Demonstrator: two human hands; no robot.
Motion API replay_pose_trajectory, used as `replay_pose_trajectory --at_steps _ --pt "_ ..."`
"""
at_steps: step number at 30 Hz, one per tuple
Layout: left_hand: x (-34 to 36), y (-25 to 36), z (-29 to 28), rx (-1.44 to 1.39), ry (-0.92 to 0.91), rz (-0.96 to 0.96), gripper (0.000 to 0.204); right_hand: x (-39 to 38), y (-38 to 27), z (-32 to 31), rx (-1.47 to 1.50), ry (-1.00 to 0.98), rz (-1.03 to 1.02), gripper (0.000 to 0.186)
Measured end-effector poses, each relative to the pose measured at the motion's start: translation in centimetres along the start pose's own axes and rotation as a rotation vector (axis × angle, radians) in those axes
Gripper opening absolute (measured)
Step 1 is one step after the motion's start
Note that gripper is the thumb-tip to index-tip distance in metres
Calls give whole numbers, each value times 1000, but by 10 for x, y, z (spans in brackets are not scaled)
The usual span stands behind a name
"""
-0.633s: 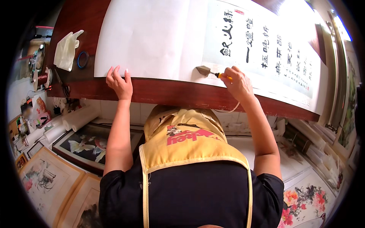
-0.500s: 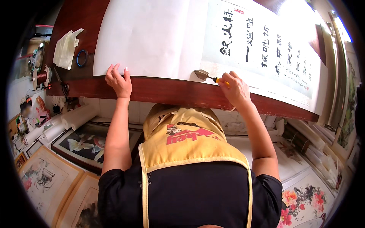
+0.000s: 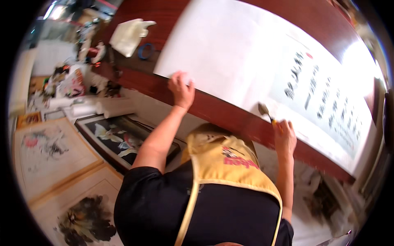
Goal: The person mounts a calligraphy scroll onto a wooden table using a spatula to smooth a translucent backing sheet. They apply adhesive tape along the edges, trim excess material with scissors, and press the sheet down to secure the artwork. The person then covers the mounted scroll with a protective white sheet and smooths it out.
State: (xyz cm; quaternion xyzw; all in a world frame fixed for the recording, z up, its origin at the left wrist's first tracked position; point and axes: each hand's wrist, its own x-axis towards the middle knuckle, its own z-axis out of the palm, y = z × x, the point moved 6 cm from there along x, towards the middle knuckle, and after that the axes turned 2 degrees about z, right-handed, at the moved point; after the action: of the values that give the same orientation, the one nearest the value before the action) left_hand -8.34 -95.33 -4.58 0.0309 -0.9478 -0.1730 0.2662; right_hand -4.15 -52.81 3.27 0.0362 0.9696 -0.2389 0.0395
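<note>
A long white paper sheet (image 3: 213, 49) lies on a dark red table (image 3: 147, 16), its right part carrying a mounted panel of black calligraphy (image 3: 328, 106). My left hand (image 3: 180, 91) rests at the sheet's near edge, fingers apart, holding nothing. Near the panel's lower left corner, my right hand (image 3: 285, 137) grips a yellow-handled tool with a flat, pointed metal head (image 3: 264, 108), which is on or just above the paper. The picture is smeared by motion, so that contact is unclear. I wear a yellow apron (image 3: 230, 172) over black clothing.
Left of the sheet are cream crumpled material (image 3: 126, 37), a blue ring (image 3: 146, 51) and a wire spool (image 3: 94, 52). Below the table's left side lie paper rolls (image 3: 117, 107), a framed flower painting (image 3: 117, 141) and other paintings (image 3: 47, 143); cluttered items stand beyond.
The whole view has swung and tilted, showing more of the left side and sloping the table down to the right. Both hands keep much the same places on the sheet.
</note>
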Motion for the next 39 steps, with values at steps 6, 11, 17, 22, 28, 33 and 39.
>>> replay_pose_trajectory --at_steps 6,11,17,22,28,33,39 --pt "56 -67 -24 35 91 -69 37 -19 11 2 320 85 47 9" --pt "90 -179 -26 369 -125 -208 56 -27 30 -4 399 208 231 7" --pt "112 -207 -32 486 -218 -38 31 -42 47 -6 363 341 220 10" --pt "90 -252 -79 525 47 -39 26 -56 51 -24 395 382 319 12" --pt "123 -225 -65 447 58 -95 37 -79 71 -29 457 458 387 13" --pt "121 -233 -71 429 110 -216 40 -96 89 -20 489 478 414 17" --pt "156 -262 -35 502 -281 -612 62 -94 88 -26 460 441 471 16"
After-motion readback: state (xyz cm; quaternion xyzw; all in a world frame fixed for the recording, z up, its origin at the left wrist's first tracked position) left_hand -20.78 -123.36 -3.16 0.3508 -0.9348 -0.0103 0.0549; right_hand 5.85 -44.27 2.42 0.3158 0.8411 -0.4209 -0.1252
